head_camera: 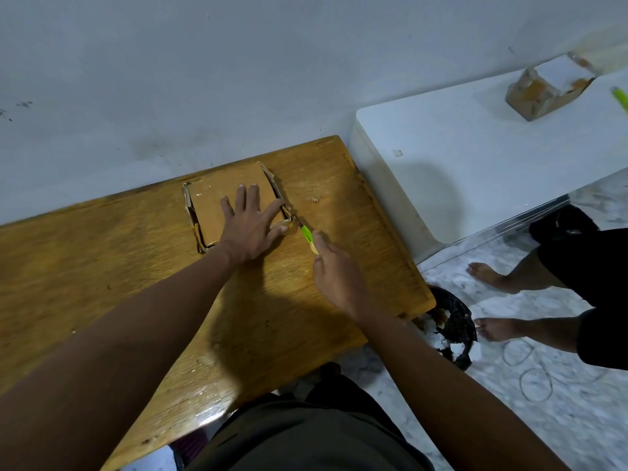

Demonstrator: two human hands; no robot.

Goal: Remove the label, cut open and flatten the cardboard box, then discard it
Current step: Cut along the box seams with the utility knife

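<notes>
Both forearms reach over the wooden table (136,266): left hand (249,229), fingers spread wide, pins the cardboard box (217,202) near the wall, while right hand (334,273) grips a green utility knife (307,234) against its corner

- Wooden table (142,266) in front of me: brown, grained top, glossy along the near edge, its far edge against the wall.
- Cardboard box (217,198): lies flat on the far part of the table top, under my left hand (249,229).
- White table (475,158): stands just beside the wooden table, on my right.
- On the white table: a second, opened cardboard box (543,93) and a green object (620,98) at the frame edge.
</notes>
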